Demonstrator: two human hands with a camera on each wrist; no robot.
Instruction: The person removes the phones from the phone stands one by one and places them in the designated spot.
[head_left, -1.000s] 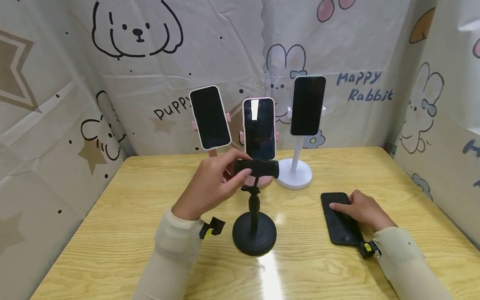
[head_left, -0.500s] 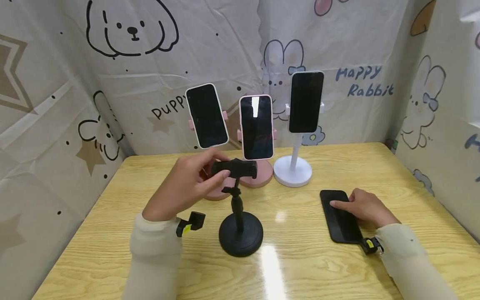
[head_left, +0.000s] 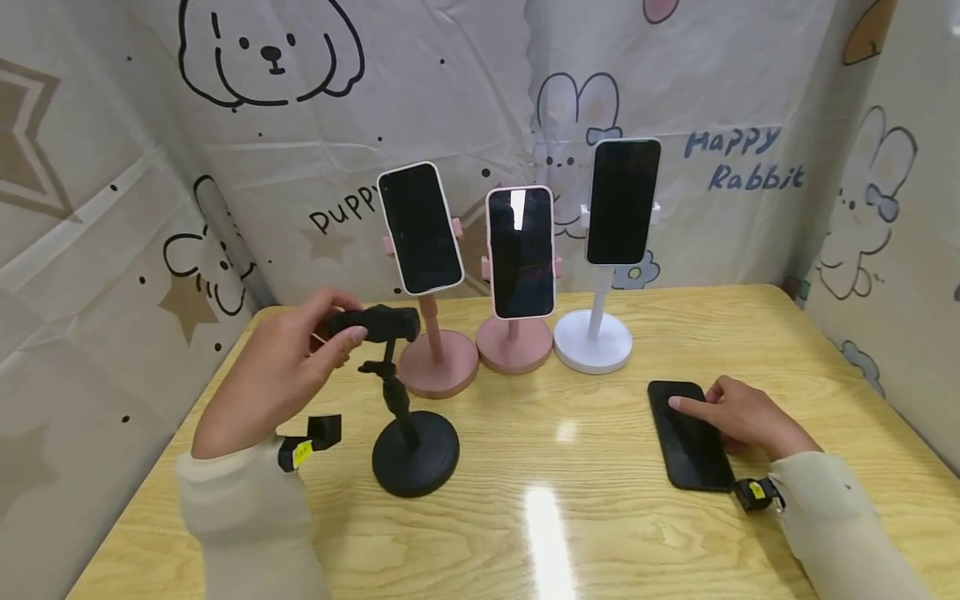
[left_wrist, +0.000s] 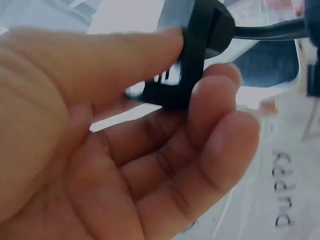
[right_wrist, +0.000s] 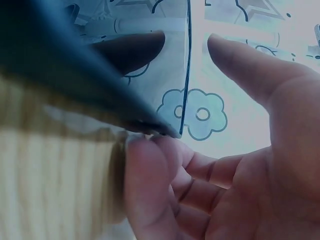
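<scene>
In the head view my left hand (head_left: 273,367) pinches the clamp (head_left: 390,323) at the top of a black phone stand between thumb and fingers. Below it, the stand's stem leans left above its round base (head_left: 416,467). The left wrist view gives a close look at the black clamp (left_wrist: 197,55), thumb on one side and fingers on the other. My right hand (head_left: 757,417) is at the right edge of a black smartphone (head_left: 693,458). Its fingers curl at that edge while the thumb (right_wrist: 240,57) reaches over the screen with a gap, mirrored in the glass.
Behind stand two pink phone stands, one base (head_left: 438,367) left of the other (head_left: 513,346), and a white stand (head_left: 592,343). Each holds a phone upright. A printed cloth (head_left: 337,125) hangs close behind the wooden table (head_left: 510,542) and along both sides.
My left hand has carried the black stand leftward, from in front of the pink stands to the left of them, and it leans more now. My right hand stays at the smartphone.
</scene>
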